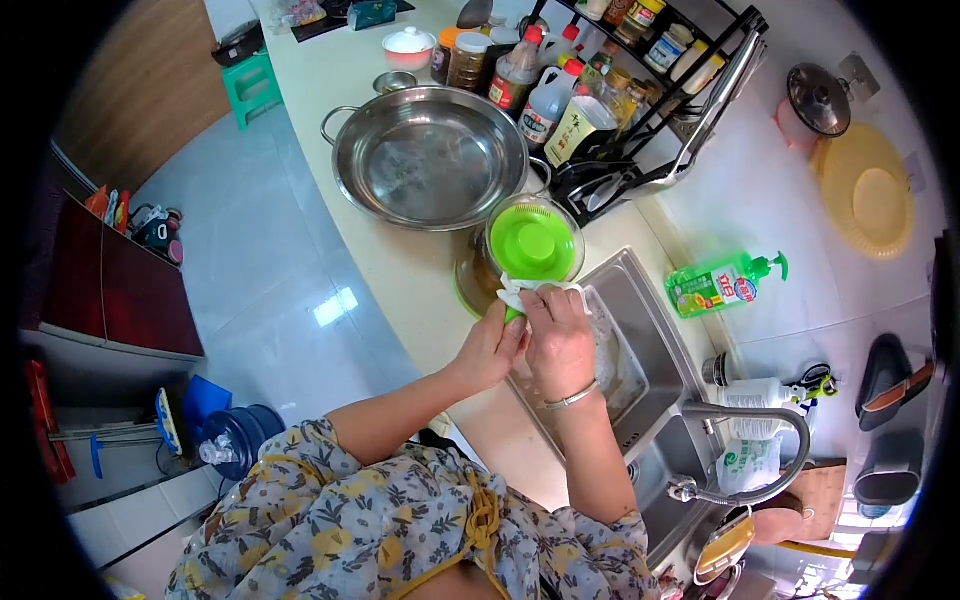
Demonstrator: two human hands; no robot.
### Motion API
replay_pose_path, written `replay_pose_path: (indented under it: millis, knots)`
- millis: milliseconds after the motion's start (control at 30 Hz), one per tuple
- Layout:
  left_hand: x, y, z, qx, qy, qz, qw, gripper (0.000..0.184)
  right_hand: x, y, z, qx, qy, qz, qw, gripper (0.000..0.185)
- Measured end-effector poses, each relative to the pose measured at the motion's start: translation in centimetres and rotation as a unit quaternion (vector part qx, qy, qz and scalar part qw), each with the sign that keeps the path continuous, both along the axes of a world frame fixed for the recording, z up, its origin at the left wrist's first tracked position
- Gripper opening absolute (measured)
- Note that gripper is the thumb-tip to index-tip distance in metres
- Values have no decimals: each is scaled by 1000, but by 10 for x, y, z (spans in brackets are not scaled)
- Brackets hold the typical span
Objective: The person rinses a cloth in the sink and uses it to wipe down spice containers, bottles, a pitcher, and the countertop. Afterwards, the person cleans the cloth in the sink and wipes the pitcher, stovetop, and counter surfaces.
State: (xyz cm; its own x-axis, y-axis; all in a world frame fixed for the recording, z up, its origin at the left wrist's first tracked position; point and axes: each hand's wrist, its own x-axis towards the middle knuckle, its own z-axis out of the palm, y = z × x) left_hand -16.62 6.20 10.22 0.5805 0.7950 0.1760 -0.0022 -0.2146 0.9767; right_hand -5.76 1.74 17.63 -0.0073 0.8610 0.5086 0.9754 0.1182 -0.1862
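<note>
A clear pitcher with a bright green lid [535, 243] stands at the counter's edge beside the sink. My left hand [490, 350] is closed at the pitcher's green handle [513, 314], which shows only in part between my hands. In my right hand [560, 340] is a white cloth [514, 291], pinched and pressed against the top of that handle. Both hands are close together, fingertips nearly touching. Behind the pitcher sits a wide steel two-handled pan [430, 160] with a wet-looking bottom.
Right of my hands is a steel sink [640, 350] with suds, and a curved faucet [760, 410] over its second basin. Green dish soap [725, 284] stands on the ledge. Sauce bottles [548, 105] and a black rack [690, 70] line the wall. A green stool [250, 88] is on the floor.
</note>
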Motion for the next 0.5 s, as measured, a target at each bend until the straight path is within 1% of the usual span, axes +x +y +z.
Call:
replay_pose_path:
  millis: [67,133,167,200,267,300,333,367,400,433,467,500]
  knots:
    - [1,-1,6,-101,-15,-22,995,15,2,-3,-1,-1,5,-10,1000,36]
    - [2,-2,6,-109,-19,-21,994,14,5,-5,-7,67,25,-38,997,25]
    - [2,-3,5,-119,-19,-20,993,14,8,-7,-11,55,44,-74,995,26]
    - [-1,-3,3,-117,-21,-15,993,14,7,-11,-15,56,43,-69,995,26]
    - [-1,1,-1,-126,17,-37,991,22,5,-15,-11,105,73,-108,986,28]
    - [2,1,-8,-130,16,-35,991,22,-2,-19,-6,93,103,-96,986,31]
    - [4,2,-16,-70,0,-17,997,22,-9,-18,-3,87,104,-98,986,31]
    - [5,1,-20,-8,-14,0,1000,24,-14,-12,-1,73,116,-38,990,30]
    - [4,1,-20,-8,-13,-2,1000,24,-19,-5,2,61,128,22,990,30]
    - [4,2,-17,57,-4,-1,998,25,-23,1,5,32,81,36,996,29]
    - [4,3,-16,123,3,2,992,27,-25,2,5,33,81,35,996,29]
    - [4,2,-16,104,-9,3,994,32,-27,2,5,16,53,11,998,29]
